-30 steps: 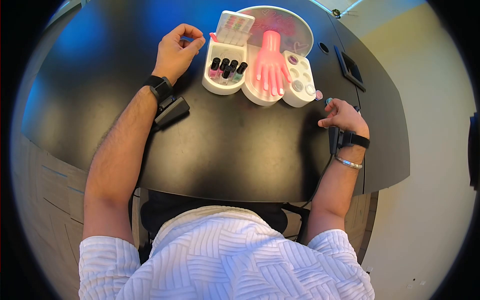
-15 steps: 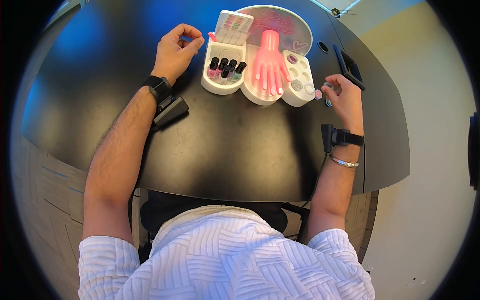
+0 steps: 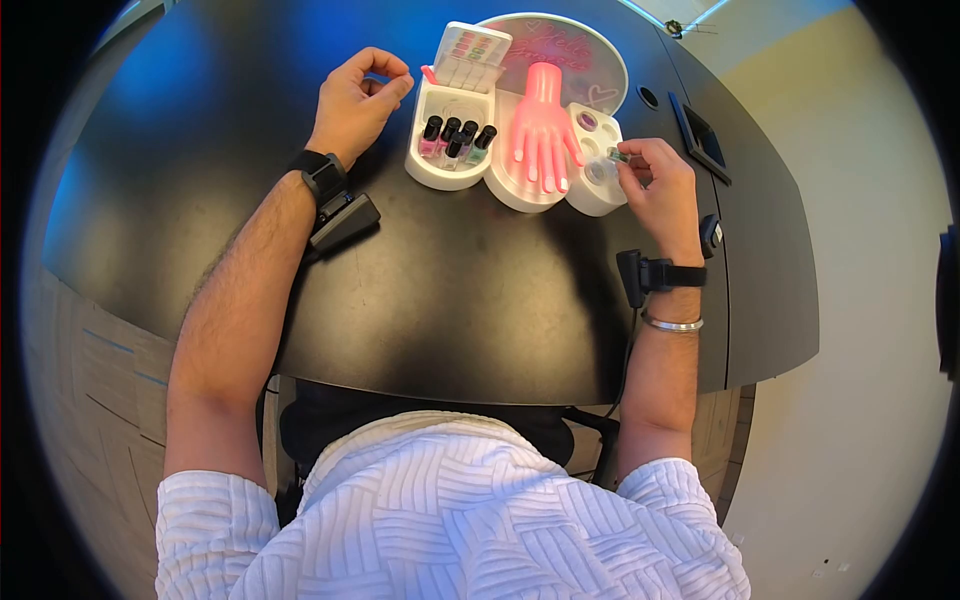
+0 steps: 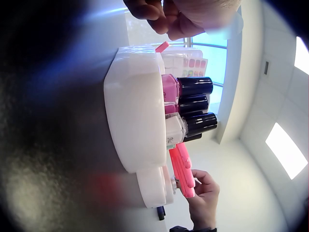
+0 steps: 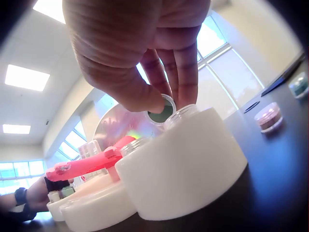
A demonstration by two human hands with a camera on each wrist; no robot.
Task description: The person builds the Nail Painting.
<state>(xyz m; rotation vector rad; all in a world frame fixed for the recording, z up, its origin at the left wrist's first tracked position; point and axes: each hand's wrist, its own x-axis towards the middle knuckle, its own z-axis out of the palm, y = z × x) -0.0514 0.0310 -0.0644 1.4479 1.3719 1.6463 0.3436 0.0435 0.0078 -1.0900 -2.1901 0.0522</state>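
My right hand pinches a small round clear jar with dark green contents between thumb and fingers. It holds the jar tilted just above the white holder, close to the clear jars in its round slots. A purple jar sits in a slot farther back. Left of the holder, a pink model hand lies on a white stand, fingers toward me. My left hand hangs loosely curled, with nothing held, beside the white tray of nail polish bottles.
A pink jar and a green one stand on the dark table right of the holder. Farther right are a black rectangular frame and a small black object. A nail-tip card and round panel rise behind.
My right hand has gone from the table right of the holder, picked up the green jar, and moved forward and left over the holder. The left hand has stayed in place.
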